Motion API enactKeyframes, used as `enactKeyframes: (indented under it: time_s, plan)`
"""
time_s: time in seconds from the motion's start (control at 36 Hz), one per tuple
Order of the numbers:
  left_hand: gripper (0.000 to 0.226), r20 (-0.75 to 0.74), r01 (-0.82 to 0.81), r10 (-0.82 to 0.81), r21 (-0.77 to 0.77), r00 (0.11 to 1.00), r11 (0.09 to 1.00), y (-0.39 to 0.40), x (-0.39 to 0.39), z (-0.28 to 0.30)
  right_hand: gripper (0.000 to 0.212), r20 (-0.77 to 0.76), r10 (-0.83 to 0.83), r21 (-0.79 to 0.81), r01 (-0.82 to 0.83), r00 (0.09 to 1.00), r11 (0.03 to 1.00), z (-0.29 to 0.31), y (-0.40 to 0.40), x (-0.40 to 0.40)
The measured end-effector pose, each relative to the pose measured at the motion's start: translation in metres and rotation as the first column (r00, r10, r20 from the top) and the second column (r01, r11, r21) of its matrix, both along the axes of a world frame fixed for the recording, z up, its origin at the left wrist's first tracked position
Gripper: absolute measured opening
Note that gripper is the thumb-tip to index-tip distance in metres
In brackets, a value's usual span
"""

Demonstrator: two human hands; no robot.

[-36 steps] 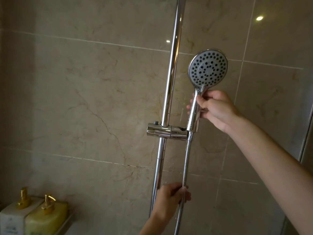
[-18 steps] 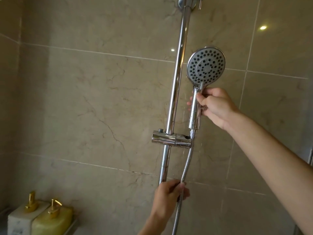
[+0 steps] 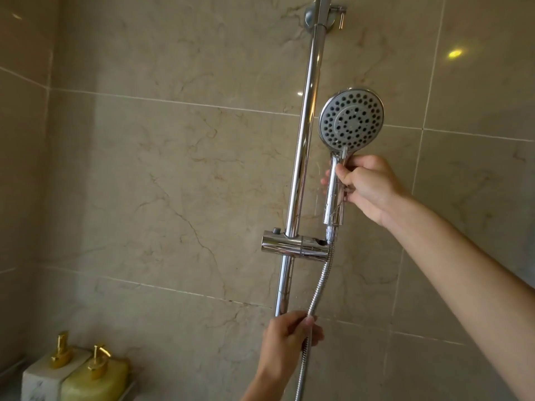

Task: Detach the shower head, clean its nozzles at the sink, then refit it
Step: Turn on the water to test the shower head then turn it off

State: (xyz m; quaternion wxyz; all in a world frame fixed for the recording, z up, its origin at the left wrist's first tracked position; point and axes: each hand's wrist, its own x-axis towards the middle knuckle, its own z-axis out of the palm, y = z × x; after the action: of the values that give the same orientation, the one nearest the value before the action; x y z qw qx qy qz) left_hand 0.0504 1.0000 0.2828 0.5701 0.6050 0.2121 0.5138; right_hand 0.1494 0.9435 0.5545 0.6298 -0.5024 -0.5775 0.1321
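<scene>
Flanking the rail [image 3: 304,140]: shower head [image 3: 351,120], hose [image 3: 320,282].

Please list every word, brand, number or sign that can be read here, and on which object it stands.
None can be read.
White soap bottle: dark marks low on its front, too blurred to read.
Yellow soap bottle, shower head, holder: no text visible.

A bathroom shower stall — walled in glossy beige marble-look tiles [image 3: 173,183]. Fitted with a chrome riser rail [image 3: 304,146] carrying a slider bracket [image 3: 292,248]. Down in the corner, two gold-topped pump bottles [image 3: 78,374] on a rack — hotel or home, hard to tell.
</scene>
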Motion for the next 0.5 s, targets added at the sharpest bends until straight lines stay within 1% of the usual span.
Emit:
enactKeyframes:
  time_s: [0.25,0.36,0.5]
  plan:
    - [0.022,-0.006,-0.063,0.063,0.032,0.998,0.998,-0.0034,0.0018,0.0027,0.017,-0.005,0.006,0.012,-0.006,1.0,1.0,0.0025,-0.0015,0.0006]
    - [0.022,-0.005,-0.074,0.075,0.037,0.997,0.997,-0.0047,0.004,0.0054,0.017,-0.019,0.033,0.023,-0.033,0.999,0.999,0.0035,-0.0018,-0.0003]
    - [0.023,-0.008,-0.145,0.146,0.052,0.989,0.988,-0.0042,0.0063,0.0033,0.017,-0.046,0.045,0.039,-0.043,0.998,0.998,0.0005,-0.0039,-0.0004]
